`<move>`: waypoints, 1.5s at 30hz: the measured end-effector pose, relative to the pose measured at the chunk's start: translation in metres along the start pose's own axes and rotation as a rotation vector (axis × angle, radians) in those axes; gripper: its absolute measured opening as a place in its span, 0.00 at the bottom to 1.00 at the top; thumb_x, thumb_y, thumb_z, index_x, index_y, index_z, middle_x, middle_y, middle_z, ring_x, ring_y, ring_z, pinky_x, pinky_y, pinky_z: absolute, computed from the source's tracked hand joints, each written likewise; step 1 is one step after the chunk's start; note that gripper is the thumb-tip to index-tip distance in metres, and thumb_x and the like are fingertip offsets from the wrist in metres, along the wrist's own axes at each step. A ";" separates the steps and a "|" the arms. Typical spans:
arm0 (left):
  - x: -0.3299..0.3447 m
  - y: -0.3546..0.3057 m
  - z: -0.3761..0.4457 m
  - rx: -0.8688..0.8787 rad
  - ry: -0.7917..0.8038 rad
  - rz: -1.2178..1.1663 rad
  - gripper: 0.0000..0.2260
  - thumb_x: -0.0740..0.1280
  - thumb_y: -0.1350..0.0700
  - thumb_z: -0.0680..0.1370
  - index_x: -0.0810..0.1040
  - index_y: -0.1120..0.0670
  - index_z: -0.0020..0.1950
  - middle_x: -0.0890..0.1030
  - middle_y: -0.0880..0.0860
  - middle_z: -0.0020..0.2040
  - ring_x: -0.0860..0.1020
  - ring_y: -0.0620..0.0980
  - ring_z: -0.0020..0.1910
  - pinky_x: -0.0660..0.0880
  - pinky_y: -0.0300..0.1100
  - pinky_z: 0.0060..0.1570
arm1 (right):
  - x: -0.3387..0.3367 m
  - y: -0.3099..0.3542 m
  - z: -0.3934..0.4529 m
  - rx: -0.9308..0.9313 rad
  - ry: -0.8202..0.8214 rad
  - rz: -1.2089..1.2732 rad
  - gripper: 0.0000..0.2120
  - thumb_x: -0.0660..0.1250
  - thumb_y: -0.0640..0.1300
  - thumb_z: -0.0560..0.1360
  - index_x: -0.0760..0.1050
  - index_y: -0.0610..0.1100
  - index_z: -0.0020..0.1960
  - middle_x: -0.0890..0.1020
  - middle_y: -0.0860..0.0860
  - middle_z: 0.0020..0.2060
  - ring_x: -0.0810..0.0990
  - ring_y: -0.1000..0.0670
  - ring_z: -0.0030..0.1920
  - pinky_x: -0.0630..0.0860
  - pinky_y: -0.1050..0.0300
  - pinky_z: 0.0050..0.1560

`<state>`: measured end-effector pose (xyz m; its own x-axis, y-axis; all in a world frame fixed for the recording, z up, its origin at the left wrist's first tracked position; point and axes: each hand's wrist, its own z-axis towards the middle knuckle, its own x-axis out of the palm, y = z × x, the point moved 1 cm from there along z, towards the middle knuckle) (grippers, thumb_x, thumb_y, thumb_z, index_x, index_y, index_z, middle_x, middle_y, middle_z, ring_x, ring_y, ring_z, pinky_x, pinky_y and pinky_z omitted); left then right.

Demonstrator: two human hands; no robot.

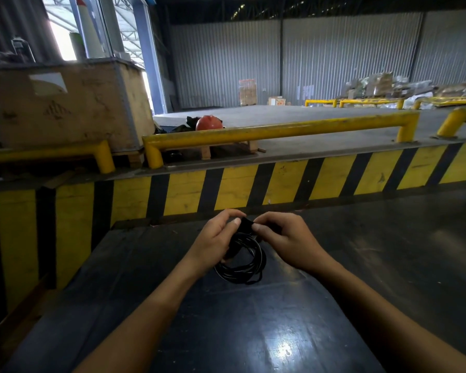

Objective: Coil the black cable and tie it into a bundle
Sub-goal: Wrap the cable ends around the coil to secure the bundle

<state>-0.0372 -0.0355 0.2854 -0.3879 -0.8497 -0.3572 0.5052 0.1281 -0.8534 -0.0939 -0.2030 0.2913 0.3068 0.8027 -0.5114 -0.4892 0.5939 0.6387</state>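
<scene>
Your black cable (241, 261) is already wound into a loose round coil, hanging from your hands over the dark counter (280, 332), its lower loops at or near the surface. You look to be on the tying step: your left hand (215, 238) and right hand (285, 238) are both closed in a pinch at the top of the coil, thumbs and fingertips meeting on a dark bunched part there. Whether that is the cable's own end or a separate strap, you cannot tell. Next you need to cinch it snug around all the loops without letting any slip out. No readable writing or brand shows on the cable or counter.
</scene>
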 end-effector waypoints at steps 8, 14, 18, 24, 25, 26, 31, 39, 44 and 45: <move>0.008 -0.001 0.001 0.029 0.007 -0.128 0.20 0.58 0.45 0.78 0.77 0.63 0.45 0.78 0.60 0.38 0.76 0.55 0.37 0.73 0.49 0.36 | -0.003 0.002 0.002 0.157 0.048 0.127 0.07 0.65 0.45 0.76 0.81 0.44 0.48 0.84 0.50 0.39 0.81 0.57 0.39 0.77 0.60 0.42; 0.013 -0.002 0.006 0.008 -0.092 -0.194 0.20 0.59 0.48 0.79 0.75 0.66 0.47 0.76 0.58 0.35 0.75 0.51 0.32 0.72 0.39 0.28 | -0.006 0.013 -0.005 0.064 -0.102 -0.020 0.14 0.69 0.48 0.73 0.75 0.46 0.57 0.82 0.53 0.48 0.80 0.59 0.48 0.78 0.67 0.48; 0.014 0.001 0.010 -0.037 -0.180 -0.157 0.18 0.58 0.48 0.81 0.77 0.62 0.47 0.75 0.60 0.34 0.73 0.50 0.28 0.68 0.39 0.24 | 0.004 0.023 -0.015 -0.183 -0.030 -0.403 0.16 0.73 0.44 0.68 0.75 0.49 0.54 0.75 0.50 0.61 0.73 0.52 0.61 0.66 0.67 0.59; 0.022 -0.001 0.011 -0.057 -0.184 -0.131 0.15 0.57 0.48 0.81 0.80 0.54 0.49 0.79 0.63 0.39 0.76 0.56 0.33 0.71 0.44 0.25 | 0.019 0.022 -0.015 -0.172 -0.037 -0.527 0.13 0.74 0.43 0.68 0.78 0.46 0.52 0.74 0.43 0.64 0.73 0.43 0.65 0.71 0.48 0.63; 0.022 0.000 0.010 -0.057 -0.185 -0.113 0.15 0.57 0.47 0.81 0.80 0.53 0.49 0.79 0.61 0.38 0.76 0.53 0.31 0.70 0.42 0.23 | 0.019 0.022 -0.015 -0.171 -0.061 -0.511 0.11 0.73 0.43 0.69 0.79 0.46 0.51 0.75 0.43 0.64 0.74 0.43 0.63 0.73 0.47 0.61; 0.022 0.000 0.010 -0.057 -0.187 -0.102 0.15 0.57 0.47 0.81 0.79 0.53 0.47 0.78 0.59 0.36 0.74 0.51 0.29 0.69 0.40 0.21 | 0.019 0.020 -0.015 -0.167 -0.077 -0.492 0.09 0.72 0.43 0.70 0.79 0.46 0.51 0.75 0.43 0.64 0.75 0.43 0.62 0.74 0.47 0.60; 0.023 0.005 0.004 0.010 -0.176 -0.034 0.15 0.57 0.48 0.81 0.77 0.56 0.43 0.74 0.52 0.31 0.70 0.45 0.25 0.65 0.40 0.24 | 0.016 0.010 -0.014 -0.091 -0.131 -0.259 0.07 0.67 0.45 0.75 0.80 0.45 0.52 0.73 0.46 0.65 0.74 0.54 0.58 0.74 0.64 0.57; 0.034 0.010 -0.008 0.145 -0.229 0.043 0.15 0.57 0.46 0.78 0.77 0.52 0.40 0.75 0.52 0.30 0.71 0.42 0.24 0.66 0.33 0.24 | 0.015 0.000 -0.020 0.052 -0.303 0.069 0.05 0.70 0.39 0.72 0.80 0.48 0.44 0.81 0.58 0.39 0.80 0.58 0.43 0.77 0.64 0.45; 0.035 0.015 -0.011 0.150 -0.208 0.134 0.19 0.57 0.48 0.79 0.77 0.61 0.40 0.76 0.64 0.31 0.72 0.51 0.26 0.68 0.47 0.26 | 0.012 -0.010 -0.022 0.094 -0.190 0.098 0.10 0.71 0.39 0.72 0.76 0.49 0.50 0.80 0.55 0.37 0.79 0.60 0.41 0.75 0.71 0.40; 0.035 0.017 -0.011 0.140 -0.195 0.144 0.18 0.58 0.50 0.80 0.77 0.62 0.41 0.77 0.64 0.32 0.74 0.54 0.27 0.71 0.50 0.28 | 0.011 -0.012 -0.023 0.096 -0.150 0.067 0.12 0.71 0.39 0.72 0.76 0.49 0.54 0.80 0.56 0.38 0.79 0.61 0.41 0.74 0.73 0.40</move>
<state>-0.0506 -0.0571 0.2538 -0.1554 -0.9122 -0.3791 0.6510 0.1941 -0.7339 -0.1029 -0.2025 0.2646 0.3981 0.8355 -0.3787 -0.4346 0.5354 0.7242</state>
